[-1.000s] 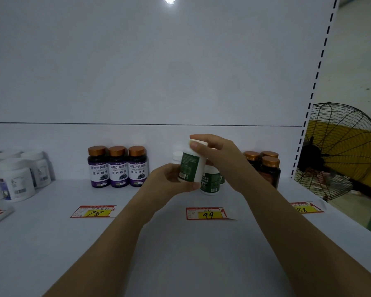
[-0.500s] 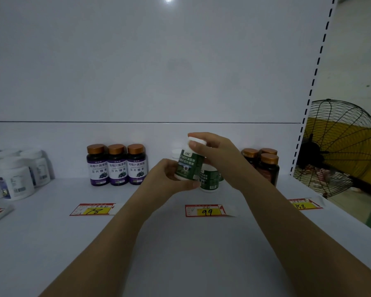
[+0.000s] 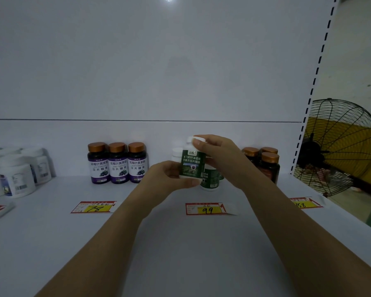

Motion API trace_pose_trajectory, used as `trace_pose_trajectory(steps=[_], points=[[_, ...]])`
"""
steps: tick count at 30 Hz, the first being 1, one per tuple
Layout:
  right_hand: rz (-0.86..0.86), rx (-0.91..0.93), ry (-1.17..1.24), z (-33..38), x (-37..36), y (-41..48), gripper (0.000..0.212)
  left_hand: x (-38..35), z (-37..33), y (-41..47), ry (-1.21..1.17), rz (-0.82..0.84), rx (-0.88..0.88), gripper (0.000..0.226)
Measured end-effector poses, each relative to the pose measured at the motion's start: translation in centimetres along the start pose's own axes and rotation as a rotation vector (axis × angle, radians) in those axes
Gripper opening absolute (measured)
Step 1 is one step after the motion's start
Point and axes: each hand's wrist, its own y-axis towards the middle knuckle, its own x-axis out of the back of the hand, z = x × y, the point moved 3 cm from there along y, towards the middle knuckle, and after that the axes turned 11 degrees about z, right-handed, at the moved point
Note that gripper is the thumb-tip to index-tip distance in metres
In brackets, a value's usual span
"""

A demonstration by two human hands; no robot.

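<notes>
1. We hold a white plastic bottle with a dark green label and a white screw cap (image 3: 192, 166) upright in the air, just above the white shelf board (image 3: 180, 254), with the printed front of the label towards us.
2. Our left hand (image 3: 169, 177) grips the lower half of the bottle, the thumb across the base at the front and the fingers curled round the back.
3. Our right hand (image 3: 221, 155) comes in from above and pinches the cap, its fingertips bent over the rim.
4. We judge the step in hand to be facing the bottle. The label is squared to the front, and the bottle is not yet set down in its row.
5. That row is close behind. A second green-labelled bottle (image 3: 210, 180) stands on the shelf just beyond our hands, and the white cap of a third (image 3: 177, 152) shows to its left (its body is hidden). A red-and-yellow price tag marked 99 (image 3: 206, 209) lies flat in front.
6. The next move calls for lowering the bottle straight down beside its standing twin, with the label kept forward and the base landing flat.
7. There is room on both sides. The purple-labelled bottles with copper caps (image 3: 117, 163) stand well to the left and the dark brown bottles with copper caps (image 3: 266, 163) to the right, so the nearest thing to knock is the twin itself.
8. Only once the base rests on the shelf should either hand let go.
</notes>
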Motion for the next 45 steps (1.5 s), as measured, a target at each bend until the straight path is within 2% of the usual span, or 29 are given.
trace_pose_trajectory(steps=[5,9,12,17,22,27,29,31,35,39,45], points=[[0.009,-0.012,-0.083,0.4,-0.4,-0.1,0.051,0.3,0.3,0.1,0.038,-0.035,-0.004,0.034],[0.098,0.087,-0.171,1.8,-1.9,-0.5,0.043,1.1,0.2,0.0,-0.03,-0.133,-0.071,0.051],[0.13,0.226,-0.301,2.7,-3.2,-0.7,0.045,1.7,-0.2,-0.2,-0.062,-0.237,-0.167,0.054],[0.146,0.397,-0.457,2.9,-4.8,-1.0,0.046,2.5,-0.4,-0.6,0.121,-0.401,-0.295,0.055],[0.148,0.455,-0.519,2.9,-5.4,-1.2,0.043,2.7,-0.3,-0.6,0.155,-0.426,-0.32,0.057],[0.123,0.446,-0.445,3.2,-4.7,-1.1,0.05,2.5,-0.7,-0.7,0.141,-0.384,-0.301,0.054],[0.085,0.418,-0.374,3.5,-3.9,-1.1,0.052,2.2,-0.9,-0.6,0.094,-0.298,-0.245,0.055],[0.03,0.359,-0.283,3.8,-2.8,-1.0,0.043,1.8,-1.1,-0.6,0.028,-0.21,-0.159,0.053],[-0.125,0.082,-0.228,2.1,-0.8,-0.3,0.031,0.9,-1.1,-0.5,-0.13,-0.032,-0.002,0.049],[-0.179,-0.184,-0.282,-0.4,-0.3,0.4,0.048,0.3,-0.6,-0.2,-0.208,0.071,0.13,0.04],[-0.161,-0.314,-0.262,-1.1,-0.3,0.6,0.06,0.2,-0.5,-0.5,-0.194,0.115,0.198,0.042]])
